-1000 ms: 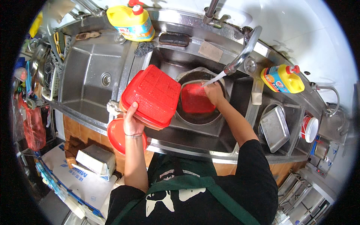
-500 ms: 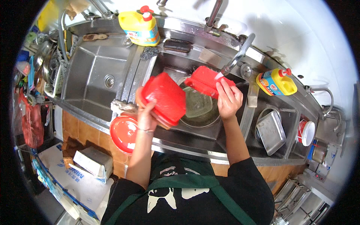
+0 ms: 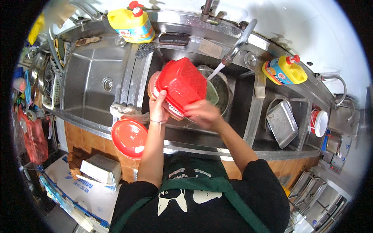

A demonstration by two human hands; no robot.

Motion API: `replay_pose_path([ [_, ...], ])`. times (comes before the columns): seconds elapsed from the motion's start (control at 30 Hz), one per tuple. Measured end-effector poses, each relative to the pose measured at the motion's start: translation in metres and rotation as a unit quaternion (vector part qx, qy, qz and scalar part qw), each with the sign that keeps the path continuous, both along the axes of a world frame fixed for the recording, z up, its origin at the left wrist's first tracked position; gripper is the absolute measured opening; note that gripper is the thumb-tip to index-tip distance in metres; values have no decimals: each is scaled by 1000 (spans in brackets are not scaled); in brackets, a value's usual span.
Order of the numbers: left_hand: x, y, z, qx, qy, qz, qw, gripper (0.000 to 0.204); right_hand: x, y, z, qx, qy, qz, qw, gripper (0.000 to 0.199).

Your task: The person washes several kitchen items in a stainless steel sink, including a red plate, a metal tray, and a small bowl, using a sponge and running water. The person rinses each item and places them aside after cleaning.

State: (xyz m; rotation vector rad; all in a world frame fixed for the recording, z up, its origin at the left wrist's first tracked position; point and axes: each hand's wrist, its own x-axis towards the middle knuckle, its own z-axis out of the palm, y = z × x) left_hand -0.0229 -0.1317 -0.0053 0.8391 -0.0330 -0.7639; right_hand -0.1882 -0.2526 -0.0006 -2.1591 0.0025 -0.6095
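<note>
My left hand [image 3: 157,108] grips a stack of plastic baskets from its near left side, above the middle sink [image 3: 237,128]. On the outside is a red basket [image 3: 183,83], tilted and bottom up; white and brownish rims show beneath it. My right hand [image 3: 204,115] is at the red basket's lower right rim, blurred by motion, so its finger closure is unclear. Behind the stack, a metal basin [image 3: 227,101] in the sink holds water and a pale green container [image 3: 212,93]. Water runs into it from the faucet [image 3: 241,42].
Yellow detergent jugs [image 3: 134,26] [image 3: 285,70] stand on the back ledge. A bare sink [image 3: 91,77] lies left; a red round lid [image 3: 129,139] and wet cloth [image 3: 126,110] sit at its front edge. The right sink holds a metal tray [image 3: 281,123]. A white bucket [image 3: 320,123] stands beyond.
My right hand has moved left and nearer, bringing its red basket onto the stack in my left hand. The left hand's stack has shifted slightly right. The running water is now in plain view.
</note>
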Motion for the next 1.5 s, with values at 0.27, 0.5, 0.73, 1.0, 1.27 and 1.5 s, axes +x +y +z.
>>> replay_pose_path([
  [0.27, 31, 32, 26, 69, -10, 96, 993, 54, -16, -72, -227, 121, 404, -430, 799, 36],
  [0.5, 33, 41, 46, 74, -5, 92, 993, 55, -31, -99, -195, -65, 533, -316, 782, 32],
  [0.73, 32, 36, 39, 51, 50, 101, 992, 51, -27, -66, -125, -115, 512, -261, 810, 31],
  [1.0, 20, 28, 45, 98, -20, 132, 986, 43, -9, -81, 18, -495, 81, -124, 856, 41],
  [1.27, -3, 20, 45, 74, -56, 130, 987, 35, -8, -72, 85, -438, 16, -320, 840, 45],
  [1.5, -65, -30, 16, 26, 186, 13, 982, 33, -24, -9, 85, -428, 28, -225, 875, 37],
])
